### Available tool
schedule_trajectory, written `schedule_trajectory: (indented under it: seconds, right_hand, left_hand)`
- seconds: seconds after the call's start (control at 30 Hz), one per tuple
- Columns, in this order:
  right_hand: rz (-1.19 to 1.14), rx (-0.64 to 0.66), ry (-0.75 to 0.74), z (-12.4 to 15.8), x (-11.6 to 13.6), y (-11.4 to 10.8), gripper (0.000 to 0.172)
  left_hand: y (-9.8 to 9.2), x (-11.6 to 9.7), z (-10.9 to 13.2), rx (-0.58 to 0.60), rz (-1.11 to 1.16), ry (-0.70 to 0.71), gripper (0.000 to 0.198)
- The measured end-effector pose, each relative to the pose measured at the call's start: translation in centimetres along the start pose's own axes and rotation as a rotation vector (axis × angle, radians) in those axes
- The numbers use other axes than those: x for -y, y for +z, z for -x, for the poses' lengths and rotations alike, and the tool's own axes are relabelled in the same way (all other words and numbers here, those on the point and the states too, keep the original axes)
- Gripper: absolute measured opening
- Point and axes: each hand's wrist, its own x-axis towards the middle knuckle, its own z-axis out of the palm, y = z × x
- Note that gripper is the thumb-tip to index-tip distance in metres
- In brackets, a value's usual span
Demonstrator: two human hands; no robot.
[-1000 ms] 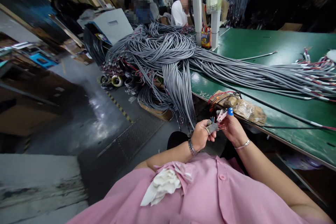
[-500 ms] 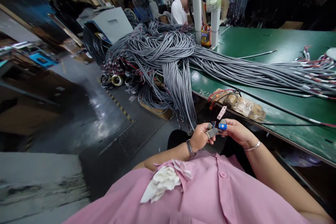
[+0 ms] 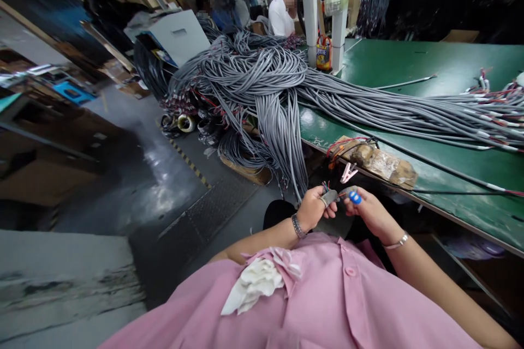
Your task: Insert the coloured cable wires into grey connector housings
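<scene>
My left hand [image 3: 314, 207] is closed in a pinch on the end of a grey cable, with thin coloured wires [image 3: 326, 185] fanning out above its fingers. A grey finger cot covers one left fingertip. My right hand [image 3: 368, 211] is closed right beside it, its fingertips, one in a blue cot [image 3: 355, 197], pinching at the same wire ends. Both hands hover in front of my pink shirt, just below the edge of the green table [image 3: 429, 172]. A pink clip [image 3: 347, 173] hangs at that edge, above my hands.
A big heap of grey cables [image 3: 266, 82] spills from the table's left end to the floor, and more run right to stripped ends [image 3: 491, 114]. A taped wooden block [image 3: 376, 161] lies at the table's edge. White posts [image 3: 311, 11] and a person in white [image 3: 280, 13] stand behind.
My right hand has dropped from beside the pink clip to the wire ends held by my left hand. The clip now hangs free at the table's edge.
</scene>
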Motion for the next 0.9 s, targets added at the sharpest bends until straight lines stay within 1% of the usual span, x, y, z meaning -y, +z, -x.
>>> schedule_trajectory:
  seconds: [0.03,0.1,0.17,0.23,0.3,0.37,0.4,0.5,0.67,0.77,0.9]
  right_hand:
    - [0.049,-0.020,-0.046,0.2,-0.2,0.3,0.031]
    - [0.117,-0.104,-0.146,0.5,-0.3,1.0,0.025]
    - [0.143,-0.157,-0.208,0.5,-0.3,1.4,0.021]
    - [0.151,-0.146,-0.223,0.3,-0.1,1.4,0.019]
    - [0.148,-0.107,-0.208,0.0,0.1,1.2,0.019]
    - [0.136,-0.060,-0.181,-0.3,0.2,1.2,0.021]
    - [0.130,-0.037,-0.167,-0.4,0.2,1.3,0.022]
    - [0.109,-0.015,-0.156,-0.8,0.4,1.8,0.023]
    - [-0.004,-0.061,-0.146,-0.8,0.5,2.2,0.023]
    - [-0.022,-0.088,-0.125,-0.6,0.3,1.9,0.023]
    - [-0.020,-0.113,-0.116,-0.5,-0.1,1.7,0.024]
  left_hand:
    - [0.1,0.1,0.0,-0.012,0.014,0.001,0.034]
    - [0.3,0.1,0.0,0.004,0.035,-0.016,0.036]
    - [0.3,0.0,0.0,0.073,0.046,-0.047,0.040]
    - [0.0,-0.5,0.1,0.176,0.026,-0.057,0.045]
    - [-0.4,-1.0,0.2,0.265,-0.052,-0.016,0.046]
    - [-0.7,-1.4,0.4,0.306,-0.142,0.036,0.045]
    - [-0.8,-1.5,0.4,0.308,-0.165,0.048,0.044]
    - [-0.8,-1.2,0.4,0.273,-0.101,0.025,0.044]
    - [-0.3,-0.1,0.2,0.111,0.102,0.017,0.042]
    - [-0.2,0.3,0.1,0.037,0.157,0.011,0.041]
    - [-0.1,0.3,0.1,-0.015,0.192,0.001,0.039]
